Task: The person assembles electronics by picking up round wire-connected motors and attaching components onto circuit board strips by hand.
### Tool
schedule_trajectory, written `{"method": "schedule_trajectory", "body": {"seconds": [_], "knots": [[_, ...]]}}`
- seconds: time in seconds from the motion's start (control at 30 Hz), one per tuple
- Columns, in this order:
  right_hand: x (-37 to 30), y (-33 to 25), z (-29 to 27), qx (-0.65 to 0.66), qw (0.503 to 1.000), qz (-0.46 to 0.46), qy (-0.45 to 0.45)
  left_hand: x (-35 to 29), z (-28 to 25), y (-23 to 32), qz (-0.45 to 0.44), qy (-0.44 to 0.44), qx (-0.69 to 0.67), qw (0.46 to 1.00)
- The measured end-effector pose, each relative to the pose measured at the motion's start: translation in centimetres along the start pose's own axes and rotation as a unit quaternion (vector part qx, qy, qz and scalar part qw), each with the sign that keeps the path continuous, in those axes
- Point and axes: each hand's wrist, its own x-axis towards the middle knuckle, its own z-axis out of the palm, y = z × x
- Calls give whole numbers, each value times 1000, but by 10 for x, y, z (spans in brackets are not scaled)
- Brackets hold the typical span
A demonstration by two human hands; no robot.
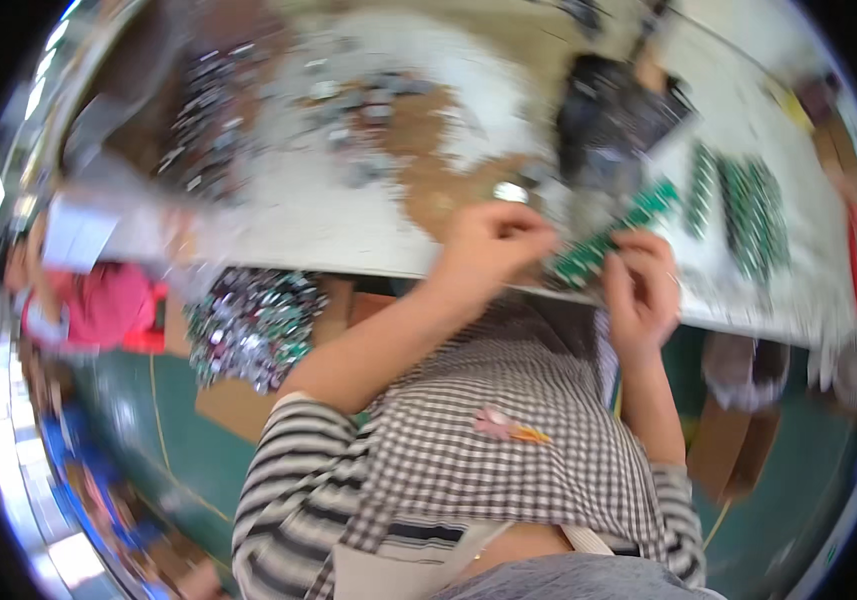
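A long green strip with white marks, like a circuit board panel, lies slantwise over the table's front edge in front of me. My right hand grips its near side between thumb and fingers. At the strip's left end is my left hand, its fingertips pinched together; motion blur hides what they hold, if anything. A round shiny metal piece sits just beyond the left hand. More green strips lie side by side on the table to the right.
Small metal parts are scattered over brown patches on the white table. A black bag stands at the back. Below the edge, a cardboard box holds shiny and green pieces. Another person in pink is at the left.
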Motion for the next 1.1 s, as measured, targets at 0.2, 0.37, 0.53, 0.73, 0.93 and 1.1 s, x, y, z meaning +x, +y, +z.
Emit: {"method": "schedule_trajectory", "body": {"seconds": [0.2, 0.37, 0.53, 0.73, 0.93, 1.1], "knots": [[-1, 6, -2, 23, 999, 7, 29, 7, 8, -2, 18, -17, 49, 998], [-7, 14, -9, 70, 997, -25, 27, 3, 25, 2, 92, -15, 133, 987], [-6, 9, -14, 72, 997, -27, 23, 10, 25, 1, 146, -50, 209, 966], [3, 5, -16, 62, 997, -39, 13, 24, 29, 9, 67, -88, 104, 988], [3, 5, -16, 43, 998, -38, 8, 26, 34, 8, 32, -83, 47, 995], [4, 7, -14, 40, 999, -34, 5, 30, 35, 7, 29, -74, 53, 995]]}}
